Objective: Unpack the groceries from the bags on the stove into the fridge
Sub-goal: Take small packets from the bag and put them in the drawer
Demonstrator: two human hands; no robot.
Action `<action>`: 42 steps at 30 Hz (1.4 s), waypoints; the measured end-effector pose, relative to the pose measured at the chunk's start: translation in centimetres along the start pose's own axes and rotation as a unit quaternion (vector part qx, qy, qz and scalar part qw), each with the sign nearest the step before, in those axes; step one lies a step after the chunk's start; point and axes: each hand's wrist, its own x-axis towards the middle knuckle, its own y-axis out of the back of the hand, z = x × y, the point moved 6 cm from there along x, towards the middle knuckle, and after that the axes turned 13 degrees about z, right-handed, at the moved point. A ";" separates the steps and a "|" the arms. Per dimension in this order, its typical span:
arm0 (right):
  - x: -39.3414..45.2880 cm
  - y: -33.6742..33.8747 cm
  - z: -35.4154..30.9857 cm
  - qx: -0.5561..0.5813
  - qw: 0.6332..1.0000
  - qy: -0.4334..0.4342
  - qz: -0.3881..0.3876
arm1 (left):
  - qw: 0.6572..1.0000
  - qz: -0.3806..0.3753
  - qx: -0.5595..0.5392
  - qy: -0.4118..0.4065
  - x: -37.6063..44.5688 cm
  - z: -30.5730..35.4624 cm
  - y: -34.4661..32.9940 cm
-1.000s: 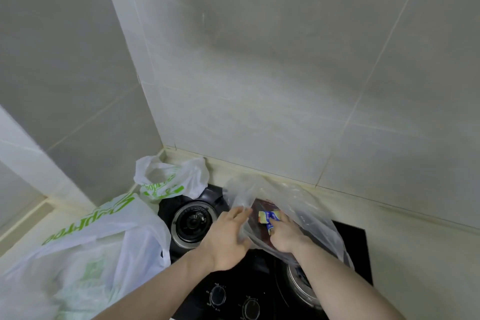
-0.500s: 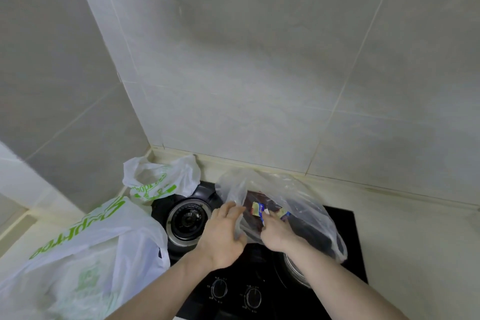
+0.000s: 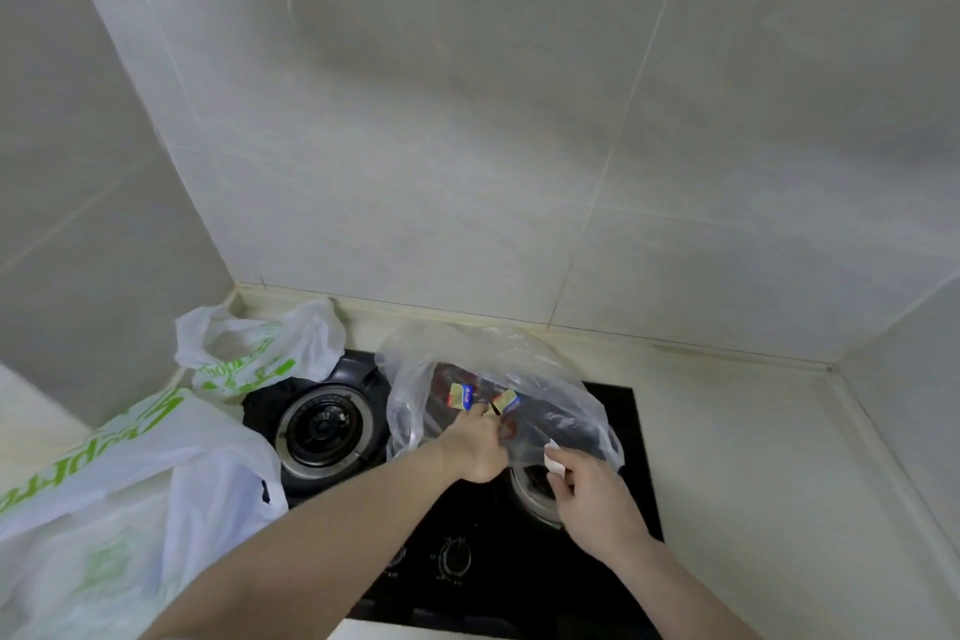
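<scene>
1. Groceries sit in a clear plastic bag (image 3: pixel 519 379) on the right burner of the black stove (image 3: pixel 613 431), near the middle of the view; both forearms come in from the bottom edge toward it.
2. Nearest on the left, a large white bag with green print (image 3: pixel 119 499) lies slumped on the pale tabletop (image 3: pixel 753 509) and over the stove's left front corner.
3. Two control knobs (image 3: pixel 454 558) show at the stove's front edge, between the two forearms.
4. Right hand (image 3: pixel 592 494): its fingers are curled and its grip pinches a bunched white bit of the clear bag's edge at the bag's near right side, above the right burner's metal ring.
5. Left hand (image 3: pixel 475 447): it reaches into the clear bag's mouth. Its fingertips touch small yellow and blue packets (image 3: pixel 462 395) lying on something dark red inside the bag. Whether the fingers close round a packet cannot be told through the plastic.
6. Left burner (image 3: pixel 324 426) stands uncovered just left of the clear bag.
7. Behind that burner, a smaller white bag with green print (image 3: pixel 249 348) rests in the back left corner, its edge over the stove's rear left rim.
8. Farthest, grey wall tiles (image 3: pixel 467 146) rise behind the tabletop and meet at a corner on the left.
</scene>
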 end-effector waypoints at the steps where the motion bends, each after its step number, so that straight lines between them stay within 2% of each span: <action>1: -0.2 0.3 0.4 0.003 1.000 -0.014 0.012 | 1.000 -0.008 0.014 0.009 0.8 -0.2 -0.5; 3: -0.5 0.8 1.2 0.004 0.999 -0.038 0.029 | 0.998 -0.034 0.046 0.033 2.2 -1.0 -1.4; 6: -0.6 1.5 1.3 -0.003 0.998 -0.044 0.047 | 0.990 -0.056 -0.027 0.125 3.4 -2.1 -2.7; 7: -0.7 1.6 1.3 0.002 0.998 -0.046 0.048 | 0.988 -0.070 -0.030 0.132 3.8 -2.3 -3.2; 10: -1.0 2.0 1.1 0.006 0.998 -0.041 0.039 | 0.988 -0.095 0.033 0.117 4.4 -2.9 -3.9; 13: -1.6 2.1 1.4 0.012 0.998 -0.042 0.037 | 0.990 -0.062 0.072 0.107 4.9 -3.5 -4.0; 16: -2.2 2.2 1.6 0.010 0.998 -0.057 0.022 | 0.988 -0.057 0.071 0.126 5.0 -4.4 -4.5; 20: -2.5 2.7 0.9 0.014 0.999 -0.051 0.014 | 0.986 -0.095 0.059 0.127 5.3 -6.0 -5.6; 21: -2.5 2.8 0.8 0.016 0.998 -0.051 0.015 | 0.986 -0.087 0.050 0.136 5.1 -6.2 -5.6; 25: -2.1 3.0 0.1 0.020 0.998 -0.048 0.019 | 0.993 -0.030 0.068 0.091 4.6 -5.5 -4.1; 28: -1.5 3.1 -0.5 0.021 0.999 -0.042 0.023 | 0.994 0.020 0.042 0.099 5.7 -4.9 -2.9; 33: -1.0 2.7 -0.4 0.024 0.999 -0.033 0.025 | 0.993 0.030 0.058 0.103 7.6 -5.8 -4.1; 38: -1.4 2.1 0.1 0.024 0.999 -0.035 0.006 | 0.992 0.045 0.111 0.030 7.7 -5.8 -6.8; 42: -1.7 2.1 0.4 0.025 0.999 -0.038 -0.007 | 0.989 0.075 0.126 0.029 7.8 -5.4 -6.5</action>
